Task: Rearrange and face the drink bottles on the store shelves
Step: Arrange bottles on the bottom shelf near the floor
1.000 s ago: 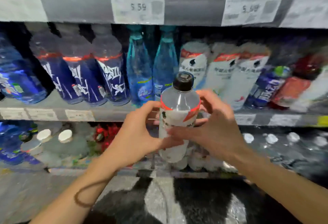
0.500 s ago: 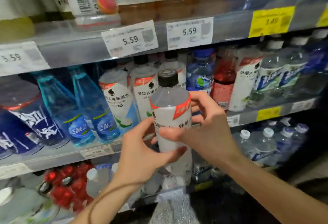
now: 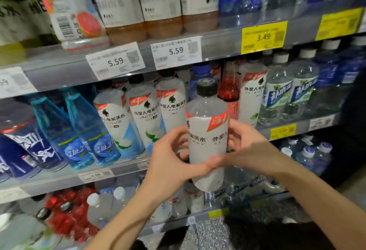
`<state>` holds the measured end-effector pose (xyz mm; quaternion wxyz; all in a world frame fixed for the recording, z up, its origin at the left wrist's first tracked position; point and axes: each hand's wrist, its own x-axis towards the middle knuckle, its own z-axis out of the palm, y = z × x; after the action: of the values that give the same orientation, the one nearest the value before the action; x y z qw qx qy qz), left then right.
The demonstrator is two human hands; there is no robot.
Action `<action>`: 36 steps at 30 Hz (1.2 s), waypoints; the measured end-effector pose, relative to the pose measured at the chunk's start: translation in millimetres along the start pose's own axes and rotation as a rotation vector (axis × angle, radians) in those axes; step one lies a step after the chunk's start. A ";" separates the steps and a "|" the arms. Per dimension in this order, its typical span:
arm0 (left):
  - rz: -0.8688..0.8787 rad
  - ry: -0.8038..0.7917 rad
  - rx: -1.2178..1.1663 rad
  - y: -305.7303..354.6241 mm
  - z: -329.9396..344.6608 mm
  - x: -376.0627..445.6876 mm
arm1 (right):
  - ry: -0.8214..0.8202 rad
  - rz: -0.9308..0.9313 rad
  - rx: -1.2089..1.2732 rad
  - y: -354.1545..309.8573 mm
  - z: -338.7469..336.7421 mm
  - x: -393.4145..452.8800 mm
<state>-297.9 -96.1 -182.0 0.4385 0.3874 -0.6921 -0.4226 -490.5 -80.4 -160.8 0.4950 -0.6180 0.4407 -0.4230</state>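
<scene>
A white drink bottle (image 3: 207, 131) with a black cap and a red band on its label is held upright in front of the middle shelf. My left hand (image 3: 168, 160) grips its left side and my right hand (image 3: 245, 148) wraps its right side and lower front. Its label seam faces me. Behind it on the middle shelf (image 3: 65, 178) stand three matching white bottles (image 3: 142, 115), and one more white bottle (image 3: 252, 97) stands further right.
Blue bottles (image 3: 79, 129) fill the middle shelf's left, clear water bottles (image 3: 291, 89) its right. A red bottle (image 3: 228, 85) stands behind the held one. The upper shelf carries white-labelled brown drinks (image 3: 158, 2). Price tags (image 3: 176, 52) line the edges. The bottom shelf (image 3: 188, 220) holds mixed bottles.
The view has swung up and to the right along the shelves. The held bottle has been turned in my hands, so more of its label text shows.
</scene>
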 end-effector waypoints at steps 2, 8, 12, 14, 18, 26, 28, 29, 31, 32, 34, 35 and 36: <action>-0.026 -0.025 -0.078 1.6 6.0 7.1 | 0.088 -0.035 0.018 -1.3 -8.0 -0.4; -0.007 -0.037 -0.076 11.1 16.5 16.5 | 0.274 -0.022 0.036 -0.9 -16.6 -3.1; 0.020 -0.053 0.021 5.6 20.1 12.1 | 0.304 0.008 0.049 -2.2 -22.0 -8.8; 0.062 0.002 0.082 8.6 19.5 12.5 | 0.323 0.003 0.037 -3.2 -25.5 -10.9; 0.146 0.213 0.260 22.5 13.8 30.4 | 0.409 0.007 0.061 1.3 -36.6 -10.4; 0.092 0.187 0.900 47.3 19.4 90.8 | 0.526 0.012 0.004 6.1 -39.9 -6.0; 0.027 0.152 0.912 51.7 21.9 111.2 | 0.532 0.004 -0.006 5.3 -40.2 -6.8; -0.002 0.140 0.888 53.5 22.0 119.9 | 0.531 0.000 -0.009 4.8 -39.9 -7.4; -0.038 0.118 0.871 53.9 21.6 132.9 | 0.531 -0.009 -0.017 3.8 -39.8 -9.4; -0.048 0.119 0.874 53.5 21.4 136.2 | 0.533 -0.015 -0.017 3.5 -40.1 -10.1; -0.061 0.146 0.868 53.0 21.0 136.7 | 0.542 -0.021 -0.012 3.0 -41.0 -11.1; -0.063 0.161 0.853 52.6 20.6 134.7 | 0.550 -0.023 -0.013 3.1 -41.6 -10.9; -0.066 0.179 0.836 51.2 20.3 132.3 | 0.559 -0.023 -0.017 3.3 -42.1 -10.4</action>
<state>-367.1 -193.5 -102.9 0.2884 0.5888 -0.7503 -0.0843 -534.0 -80.8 -158.5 0.3443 -0.4863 0.5566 -0.5789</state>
